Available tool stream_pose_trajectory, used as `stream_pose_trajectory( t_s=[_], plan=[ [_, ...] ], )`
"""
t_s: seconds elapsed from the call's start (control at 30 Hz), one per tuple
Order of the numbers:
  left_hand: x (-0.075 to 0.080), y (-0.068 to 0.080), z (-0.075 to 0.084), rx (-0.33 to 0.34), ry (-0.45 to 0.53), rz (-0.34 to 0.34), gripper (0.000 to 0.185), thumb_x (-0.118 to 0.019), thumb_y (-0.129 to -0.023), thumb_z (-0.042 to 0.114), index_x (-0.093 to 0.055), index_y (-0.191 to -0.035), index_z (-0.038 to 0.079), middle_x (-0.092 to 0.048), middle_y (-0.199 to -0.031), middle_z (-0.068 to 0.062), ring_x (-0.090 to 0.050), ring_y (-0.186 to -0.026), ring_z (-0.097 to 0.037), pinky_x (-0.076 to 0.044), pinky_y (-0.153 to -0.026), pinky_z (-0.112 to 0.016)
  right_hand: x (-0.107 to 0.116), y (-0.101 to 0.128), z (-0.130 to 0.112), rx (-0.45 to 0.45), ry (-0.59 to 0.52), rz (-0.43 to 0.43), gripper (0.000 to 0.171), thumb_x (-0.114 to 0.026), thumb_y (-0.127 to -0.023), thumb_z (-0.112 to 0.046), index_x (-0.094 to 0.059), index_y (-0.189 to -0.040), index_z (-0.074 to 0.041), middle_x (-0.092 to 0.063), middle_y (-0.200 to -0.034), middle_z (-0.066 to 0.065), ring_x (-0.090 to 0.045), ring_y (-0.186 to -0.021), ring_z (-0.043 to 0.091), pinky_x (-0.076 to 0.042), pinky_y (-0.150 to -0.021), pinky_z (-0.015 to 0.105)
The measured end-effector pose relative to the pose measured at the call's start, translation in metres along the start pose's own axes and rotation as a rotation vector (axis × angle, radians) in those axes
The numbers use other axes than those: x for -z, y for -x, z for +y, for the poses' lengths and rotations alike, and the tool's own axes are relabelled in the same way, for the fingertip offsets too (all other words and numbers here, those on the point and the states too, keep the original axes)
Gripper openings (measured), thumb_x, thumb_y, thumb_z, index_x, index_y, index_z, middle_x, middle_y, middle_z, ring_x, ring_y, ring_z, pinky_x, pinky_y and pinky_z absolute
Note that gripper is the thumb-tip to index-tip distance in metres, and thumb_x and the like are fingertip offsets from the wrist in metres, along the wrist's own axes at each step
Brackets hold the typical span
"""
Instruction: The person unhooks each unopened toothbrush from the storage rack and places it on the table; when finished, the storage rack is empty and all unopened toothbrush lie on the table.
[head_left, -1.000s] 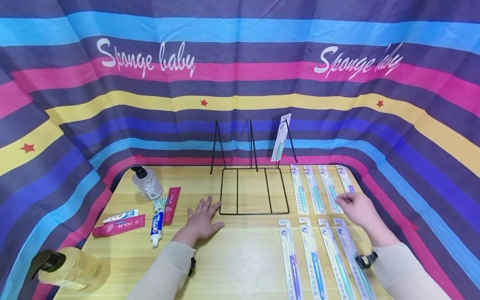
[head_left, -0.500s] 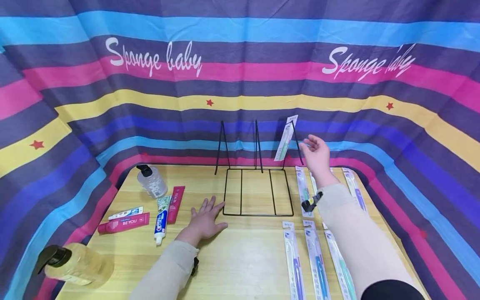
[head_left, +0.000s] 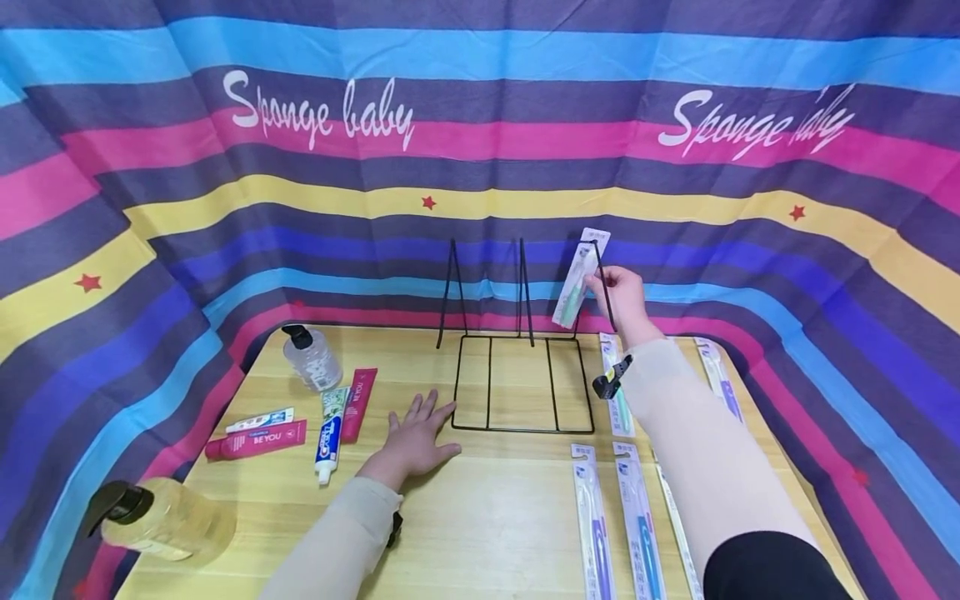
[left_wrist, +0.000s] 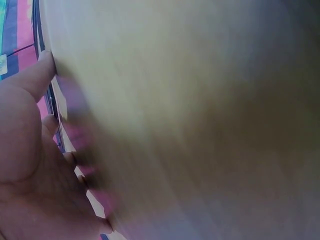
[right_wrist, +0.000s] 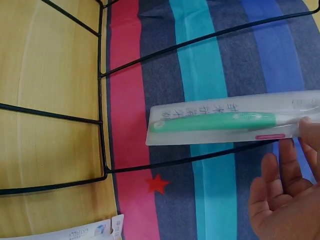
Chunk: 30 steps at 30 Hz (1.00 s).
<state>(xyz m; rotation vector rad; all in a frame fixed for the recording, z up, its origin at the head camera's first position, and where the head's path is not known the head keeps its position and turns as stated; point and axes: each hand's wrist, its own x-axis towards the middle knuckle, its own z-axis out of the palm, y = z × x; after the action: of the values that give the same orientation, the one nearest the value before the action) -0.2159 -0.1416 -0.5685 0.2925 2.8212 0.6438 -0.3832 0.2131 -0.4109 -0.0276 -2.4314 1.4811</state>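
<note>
A packaged toothbrush (head_left: 574, 287) with a green handle hangs tilted at the right side of a black wire rack (head_left: 522, 430). My right hand (head_left: 624, 300) reaches to that package from the right, behind a rack wire. In the right wrist view, the thumb and a finger of this hand (right_wrist: 287, 192) pinch the package's edge, and the green handle (right_wrist: 215, 121) shows through the clear plastic. Spread flat on the table, my left hand (head_left: 415, 442) has a fingertip by the rack's front left corner. The left wrist view shows its palm side (left_wrist: 22, 145) against the wood.
Several packaged toothbrushes (head_left: 596, 533) lie in two rows at the right, partly under my right sleeve (head_left: 697, 425). At the left are toothpaste tubes (head_left: 331, 433), a clear pump bottle (head_left: 315, 362) and a yellow pump bottle (head_left: 180, 521). Striped cloth (head_left: 480, 142) surrounds the table.
My right hand has moved from above the toothbrushes on the right up to the rack and now pinches the hanging package. My left hand stays on the table; the view shifts slightly.
</note>
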Motion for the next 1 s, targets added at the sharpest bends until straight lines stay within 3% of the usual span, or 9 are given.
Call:
stream_pose_trajectory(
  t_s=[0.1, 0.27, 0.43, 0.53, 0.6, 0.73, 0.9, 0.97, 1.0],
  plan=[
    [0.003, 0.001, 0.002, -0.001, -0.007, -0.01, 0.081, -0.067, -0.1, 0.056, -0.035, -0.168, 0.024, -0.009, -0.177, -0.015, -0.003, -0.162, -0.041, 0.002, -0.118, -0.08, 0.0, 0.005, 0.0, 0.019, 0.001, 0.031, 0.027, -0.069, -0.102, -0.016, -0.073, -0.107, 0.01, -0.068, -0.081, 0.006, -0.056, -0.079, 0.012, -0.044, -0.073, 0.02],
    [0.001, 0.002, 0.005, -0.013, -0.005, -0.006, 0.081, -0.067, -0.1, 0.054, -0.036, -0.167, 0.022, -0.01, -0.177, -0.017, -0.004, -0.162, -0.043, 0.002, -0.117, -0.081, 0.02, 0.014, 0.006, 0.003, -0.144, 0.067, 0.022, -0.066, -0.103, -0.005, -0.068, -0.112, 0.015, -0.067, -0.079, -0.001, -0.061, -0.071, 0.004, -0.052, -0.068, 0.017],
    [0.002, -0.001, 0.007, -0.029, 0.004, -0.012, 0.081, -0.067, -0.101, 0.053, -0.035, -0.168, 0.022, -0.01, -0.177, -0.017, -0.004, -0.161, -0.044, 0.003, -0.117, -0.082, 0.082, 0.033, 0.022, -0.006, -0.234, 0.108, 0.018, -0.063, -0.104, -0.004, -0.065, -0.113, 0.012, -0.067, -0.078, -0.015, -0.067, -0.071, 0.0, -0.056, -0.068, 0.014],
    [0.004, -0.002, 0.008, -0.025, 0.0, -0.018, 0.08, -0.067, -0.101, 0.053, -0.035, -0.168, 0.022, -0.009, -0.177, -0.016, -0.003, -0.162, -0.043, 0.002, -0.117, -0.082, 0.13, 0.051, 0.04, -0.024, -0.263, 0.127, 0.008, -0.063, -0.103, -0.002, -0.071, -0.105, 0.0, -0.07, -0.075, -0.015, -0.068, -0.068, 0.001, -0.057, -0.066, 0.014],
    [0.006, -0.002, 0.007, -0.022, -0.006, -0.025, 0.08, -0.068, -0.101, 0.052, -0.036, -0.167, 0.022, -0.009, -0.177, -0.015, -0.003, -0.162, -0.043, 0.001, -0.117, -0.082, 0.163, 0.066, 0.055, -0.039, -0.226, 0.112, 0.011, -0.064, -0.103, -0.002, -0.073, -0.102, -0.007, -0.07, -0.074, -0.013, -0.067, -0.067, 0.001, -0.057, -0.064, 0.014],
    [0.009, 0.0, 0.005, -0.019, -0.018, -0.035, 0.08, -0.067, -0.101, 0.053, -0.035, -0.168, 0.022, -0.009, -0.177, -0.016, -0.003, -0.161, -0.043, 0.001, -0.116, -0.082, 0.217, 0.106, 0.091, -0.103, -0.014, 0.007, 0.013, -0.061, -0.108, -0.013, -0.073, -0.113, -0.01, -0.068, -0.077, -0.014, -0.063, -0.07, 0.0, -0.058, -0.064, 0.017],
    [0.011, 0.002, 0.0, -0.009, -0.025, -0.03, 0.081, -0.067, -0.101, 0.054, -0.034, -0.168, 0.023, -0.008, -0.177, -0.016, -0.002, -0.161, -0.043, 0.002, -0.116, -0.082, 0.256, 0.164, 0.145, -0.234, 0.091, -0.106, 0.022, -0.061, -0.109, -0.025, -0.072, -0.102, -0.042, -0.066, -0.08, -0.018, -0.061, -0.071, 0.0, -0.056, -0.06, 0.021],
    [0.012, 0.003, -0.003, -0.001, -0.026, -0.035, 0.081, -0.066, -0.101, 0.055, -0.032, -0.169, 0.024, -0.006, -0.177, -0.015, -0.001, -0.162, -0.043, 0.002, -0.116, -0.082, 0.26, 0.184, 0.165, -0.256, 0.133, -0.129, 0.024, -0.06, -0.11, -0.023, -0.075, -0.099, -0.038, -0.065, -0.078, -0.016, -0.058, -0.069, 0.0, -0.054, -0.058, 0.023],
    [0.013, 0.004, -0.005, 0.002, -0.027, -0.035, 0.082, -0.066, -0.101, 0.055, -0.032, -0.169, 0.024, -0.006, -0.177, -0.015, -0.001, -0.162, -0.042, 0.003, -0.116, -0.082, 0.259, 0.194, 0.174, -0.268, 0.159, -0.143, 0.023, -0.059, -0.11, -0.022, -0.079, -0.102, -0.028, -0.065, -0.077, -0.015, -0.058, -0.068, 0.001, -0.054, -0.058, 0.024]
  ],
)
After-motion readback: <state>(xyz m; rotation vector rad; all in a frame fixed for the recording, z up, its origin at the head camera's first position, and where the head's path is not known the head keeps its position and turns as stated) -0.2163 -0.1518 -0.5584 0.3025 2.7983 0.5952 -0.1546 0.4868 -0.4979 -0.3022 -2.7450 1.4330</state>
